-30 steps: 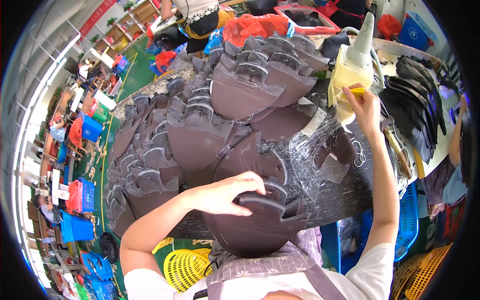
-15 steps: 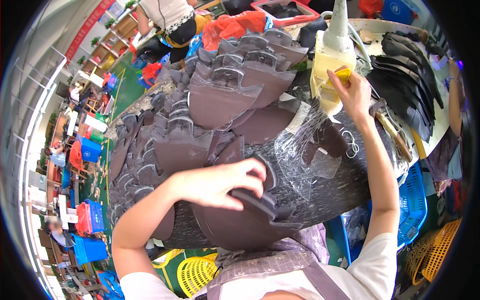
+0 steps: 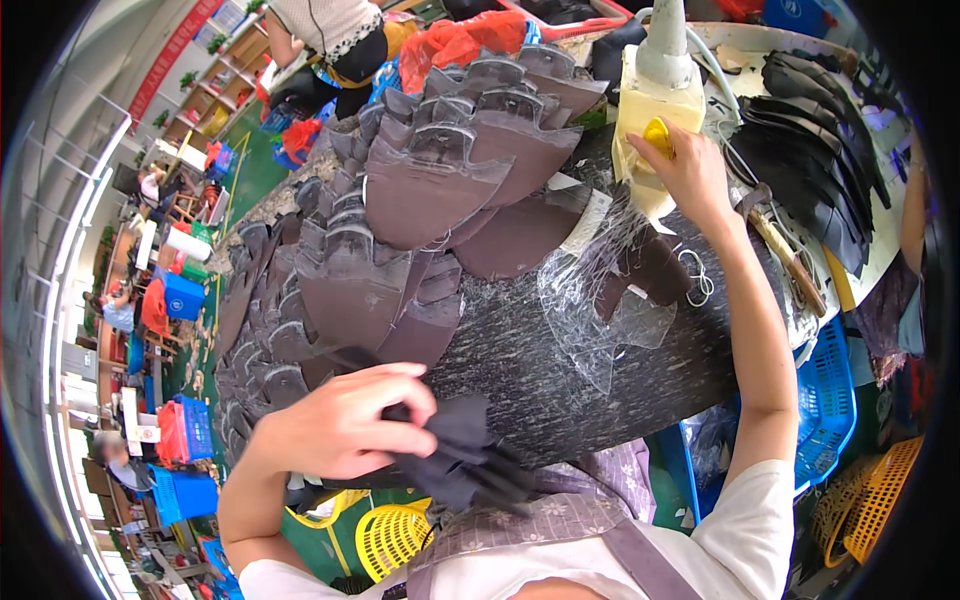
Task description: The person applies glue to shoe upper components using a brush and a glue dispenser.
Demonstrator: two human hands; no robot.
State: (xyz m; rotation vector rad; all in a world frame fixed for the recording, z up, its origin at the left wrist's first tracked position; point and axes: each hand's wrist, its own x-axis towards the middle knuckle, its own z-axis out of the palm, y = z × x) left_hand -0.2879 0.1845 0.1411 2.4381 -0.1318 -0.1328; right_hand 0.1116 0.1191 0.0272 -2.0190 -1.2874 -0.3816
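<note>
A: What has the left hand got?

B: Its fingers are curled tight around a dark fabric piece, crumpled at the near edge of the worktable, just above the person's apron. The piece's long axis runs from the fist down and to the right, its loose end pointing toward the person's body.

A: And the right hand?

B: It is closed around the yellow handle of a brush standing in the cream glue pot at the table's far side. Stacked brown shoe-upper pieces lie between.
</note>
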